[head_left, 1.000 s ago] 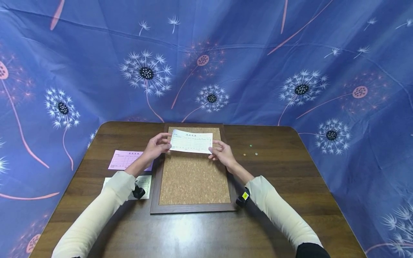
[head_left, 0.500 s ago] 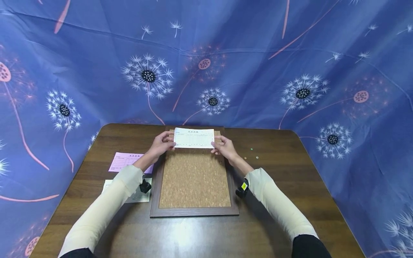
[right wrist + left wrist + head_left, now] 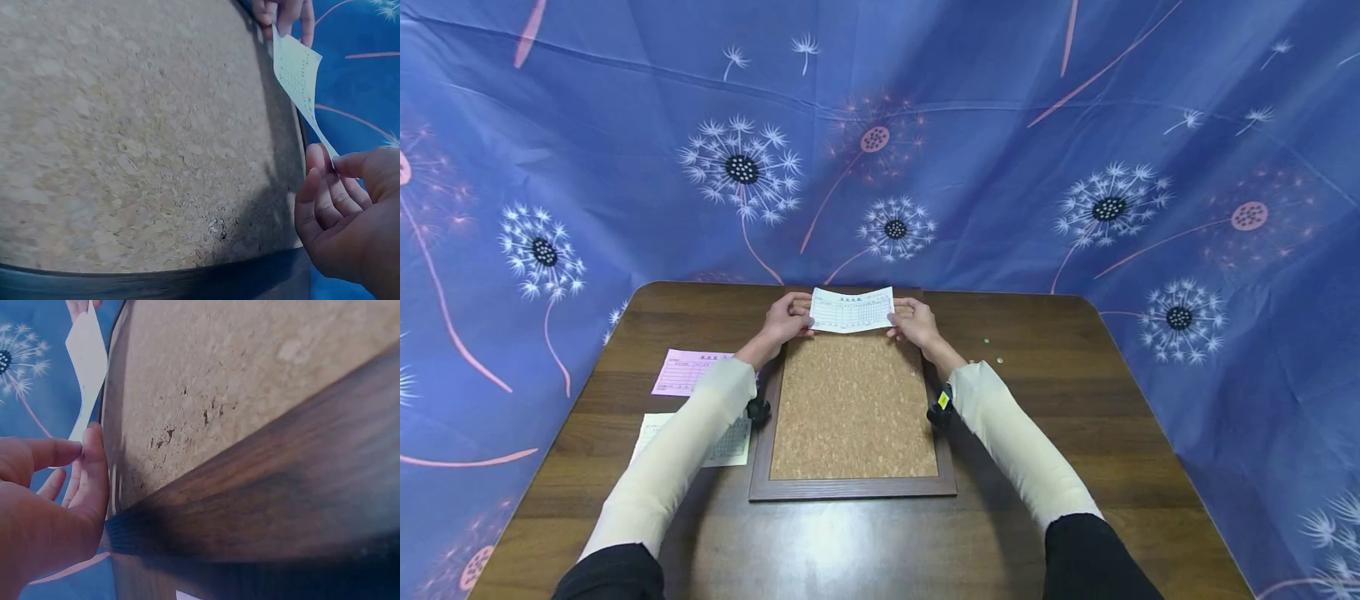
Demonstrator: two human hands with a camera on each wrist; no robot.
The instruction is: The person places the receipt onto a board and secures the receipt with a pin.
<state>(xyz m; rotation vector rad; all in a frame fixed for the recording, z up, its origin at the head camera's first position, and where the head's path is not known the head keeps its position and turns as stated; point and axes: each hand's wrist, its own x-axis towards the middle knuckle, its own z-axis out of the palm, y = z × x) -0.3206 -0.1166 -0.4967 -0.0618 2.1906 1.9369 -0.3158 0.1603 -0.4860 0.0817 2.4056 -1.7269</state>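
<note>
Slips: three (image 3: 852, 310). Cork board (image 3: 852, 408): one. Pins (image 3: 986, 341): three.

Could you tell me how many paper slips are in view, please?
3. A white slip is held between the left hand and right hand over the cork board's far end; a pink slip and a pale slip lie left of it, partly hidden by a sleeve.

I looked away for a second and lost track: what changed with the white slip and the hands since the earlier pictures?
Both hands, left hand and right hand, carried the white slip farther away, up to the far edge of the cork board. Each still pinches one end. The pink slip and the pins stayed put.
</note>
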